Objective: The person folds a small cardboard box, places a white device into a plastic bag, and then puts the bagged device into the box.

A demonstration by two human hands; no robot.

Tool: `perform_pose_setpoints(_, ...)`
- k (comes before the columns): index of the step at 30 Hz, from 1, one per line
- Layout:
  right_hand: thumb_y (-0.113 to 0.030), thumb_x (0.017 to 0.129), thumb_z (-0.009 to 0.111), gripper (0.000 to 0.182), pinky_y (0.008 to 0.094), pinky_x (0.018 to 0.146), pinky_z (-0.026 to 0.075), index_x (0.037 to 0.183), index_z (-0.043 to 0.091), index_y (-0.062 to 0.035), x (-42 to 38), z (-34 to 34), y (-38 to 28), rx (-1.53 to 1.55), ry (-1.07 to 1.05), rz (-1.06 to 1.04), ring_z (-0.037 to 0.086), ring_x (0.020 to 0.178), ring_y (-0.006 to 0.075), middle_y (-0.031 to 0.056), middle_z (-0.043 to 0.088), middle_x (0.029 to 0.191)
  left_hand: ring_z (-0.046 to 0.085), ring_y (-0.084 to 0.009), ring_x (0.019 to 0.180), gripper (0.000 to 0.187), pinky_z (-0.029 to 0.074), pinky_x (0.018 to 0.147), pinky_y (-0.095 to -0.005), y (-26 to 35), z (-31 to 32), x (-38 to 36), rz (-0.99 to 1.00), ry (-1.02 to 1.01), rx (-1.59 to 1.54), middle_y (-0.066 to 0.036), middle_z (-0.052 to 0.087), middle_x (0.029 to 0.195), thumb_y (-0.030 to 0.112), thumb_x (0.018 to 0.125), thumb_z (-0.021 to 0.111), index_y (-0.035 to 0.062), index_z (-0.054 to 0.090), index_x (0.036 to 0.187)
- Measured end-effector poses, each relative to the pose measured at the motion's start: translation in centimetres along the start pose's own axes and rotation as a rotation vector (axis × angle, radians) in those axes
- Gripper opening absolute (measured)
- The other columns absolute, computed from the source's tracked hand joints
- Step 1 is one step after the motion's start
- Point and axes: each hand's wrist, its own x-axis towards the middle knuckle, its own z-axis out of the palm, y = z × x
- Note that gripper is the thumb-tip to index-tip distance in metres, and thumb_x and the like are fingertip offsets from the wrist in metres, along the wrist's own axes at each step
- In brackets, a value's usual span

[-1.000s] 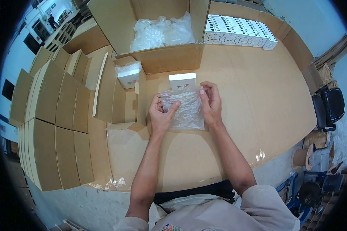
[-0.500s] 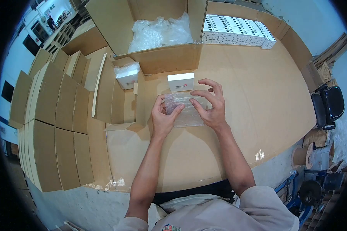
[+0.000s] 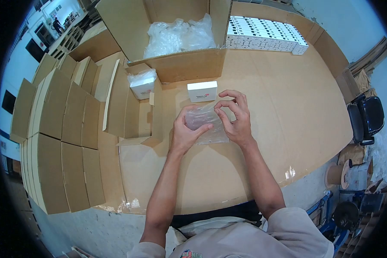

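Between my hands is a clear bubble wrap bag [image 3: 213,134] above the cardboard-covered table. My left hand [image 3: 185,132] grips its left side, thumb across the front and fingers behind. At the bag's upper right edge, my right hand [image 3: 236,120] pinches the plastic between thumb and index finger, the other fingers curled above. Just beyond the bag sits a small white box [image 3: 202,92] with a red mark on its front. To the left, an open carton [image 3: 137,118] holds another white box [image 3: 142,89] wrapped in clear plastic.
A large open carton [image 3: 180,69] with bubble wrap bags [image 3: 180,38] stands at the back. Rows of white boxes [image 3: 264,36] are stacked at the back right. Folded cartons [image 3: 69,142] line the left side. A black chair [image 3: 365,116] stands beyond the right edge.
My right thumb and index finger have closed together at the bag's upper edge. My left hand has shifted slightly right, and the bag looks more bent.
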Motion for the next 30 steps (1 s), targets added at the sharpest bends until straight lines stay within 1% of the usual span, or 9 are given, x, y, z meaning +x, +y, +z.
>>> perform_pose_setpoints(4,-0.002,0.080,0.077,0.015,0.0445,0.101,0.042,0.092,0.070,-0.0083,0.3,-0.8,-0.3,-0.043,-0.088,-0.087,0.053,0.122,0.0306,0.0055,0.065,0.122,0.070,-0.0123,0.080,0.038,0.057,0.074,-0.0296,-1.2,-0.6,0.6,-0.194,-0.043,0.073,-0.006,0.075,0.096,0.012,0.083,0.086,0.0002,0.067,0.113)
perform_pose_setpoints(8,-0.002,0.080,0.077,0.019,0.0441,0.107,0.037,0.094,0.069,-0.0114,0.5,-2.0,-1.2,-0.113,-0.222,-0.133,0.054,0.122,0.0282,0.0021,0.068,0.115,0.069,-0.0137,0.081,0.037,0.058,0.071,-0.0292,-0.7,-0.6,0.7,-0.212,-0.030,0.027,-0.007,0.072,0.099,0.009,0.085,0.084,-0.0026,0.064,0.115)
perform_pose_setpoints(10,-0.008,0.081,0.078,0.018,0.0437,0.107,0.036,0.096,0.068,-0.0119,0.6,-2.3,-0.9,-0.161,-0.266,-0.157,0.055,0.120,0.0265,0.0017,0.070,0.108,0.069,-0.0133,0.080,0.036,0.058,0.068,-0.0286,-0.5,-0.5,0.7,-0.217,-0.041,0.029,-0.008,0.072,0.099,0.010,0.086,0.084,-0.0028,0.065,0.114)
perform_pose_setpoints(14,-0.020,0.082,0.079,0.023,0.0442,0.107,0.036,0.100,0.068,-0.0112,1.5,-3.1,-2.4,-0.299,-0.334,-0.171,0.057,0.116,0.0241,0.0023,0.071,0.098,0.070,-0.0134,0.084,0.035,0.058,0.073,-0.0300,-0.6,-0.5,0.6,-0.208,-0.027,0.040,-0.008,0.073,0.101,0.009,0.085,0.084,-0.0014,0.067,0.114)
perform_pose_setpoints(17,-0.024,0.083,0.078,0.023,0.0462,0.107,0.035,0.099,0.070,-0.0104,2.7,-2.9,-3.9,-0.371,-0.398,-0.141,0.057,0.115,0.0213,0.0031,0.071,0.095,0.072,-0.0143,0.086,0.036,0.058,0.077,-0.0321,-1.0,-0.4,0.5,-0.160,-0.011,0.071,-0.009,0.076,0.100,0.012,0.083,0.085,0.0004,0.069,0.113)
perform_pose_setpoints(20,-0.019,0.084,0.074,0.018,0.0456,0.102,0.041,0.099,0.071,-0.0090,4.1,-2.4,-4.9,-0.458,-0.521,-0.203,0.063,0.109,0.0249,0.0075,0.072,0.096,0.071,-0.0161,0.093,0.042,0.057,0.083,-0.0341,-1.6,-0.5,0.5,-0.122,-0.037,0.156,-0.009,0.076,0.102,0.013,0.081,0.087,0.0003,0.068,0.117)
perform_pose_setpoints(23,-0.017,0.084,0.075,0.024,0.0427,0.091,0.048,0.105,0.070,-0.0071,5.2,-1.7,-3.9,-0.394,-0.751,-0.116,0.066,0.097,0.0305,0.0108,0.072,0.094,0.070,-0.0170,0.098,0.047,0.057,0.086,-0.0351,-1.2,-0.4,0.3,-0.120,-0.076,0.134,-0.009,0.075,0.105,0.014,0.079,0.088,0.0012,0.068,0.119)
perform_pose_setpoints(26,-0.015,0.086,0.073,0.019,0.0453,0.084,0.052,0.101,0.070,-0.0041,5.1,-1.3,-3.5,-0.256,-0.689,-0.099,0.067,0.092,0.0389,0.0160,0.072,0.095,0.070,-0.0172,0.100,0.049,0.056,0.087,-0.0357,-0.8,-0.6,0.3,-0.107,-0.111,0.109,-0.009,0.075,0.108,0.016,0.078,0.089,0.0024,0.069,0.120)
perform_pose_setpoints(30,-0.014,0.087,0.071,0.012,0.0469,0.084,0.052,0.094,0.070,-0.0036,5.5,-1.6,-4.3,-0.201,-0.744,0.020,0.068,0.092,0.0396,0.0167,0.072,0.091,0.070,-0.0173,0.097,0.046,0.056,0.086,-0.0362,-1.1,-1.1,0.5,-0.158,-0.162,0.102,-0.009,0.075,0.106,0.019,0.079,0.089,0.0021,0.070,0.117)
